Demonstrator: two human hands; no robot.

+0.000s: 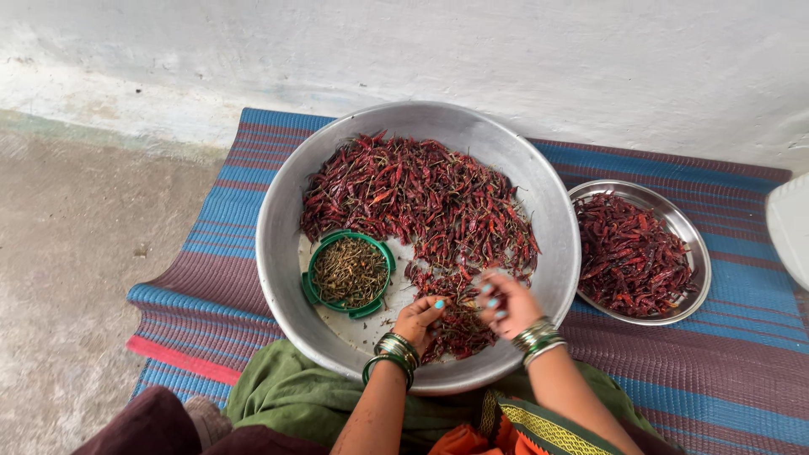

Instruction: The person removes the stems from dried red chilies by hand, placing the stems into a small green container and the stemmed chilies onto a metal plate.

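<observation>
A large round metal basin (285, 253) holds a heap of dried red chillies (421, 198). My left hand (419, 318) and my right hand (506, 303) are down in the near part of the heap, fingers curled around chillies; the right hand is blurred. Both wrists wear green and silver bangles. A small green bowl (349, 271) filled with chilli stems sits inside the basin, just left of my left hand.
A smaller steel plate (687, 240) with more red chillies lies to the right on the striped blue-and-maroon mat (202, 278). A white object (790, 227) shows at the right edge. A whitewashed wall runs behind; bare concrete floor lies at left.
</observation>
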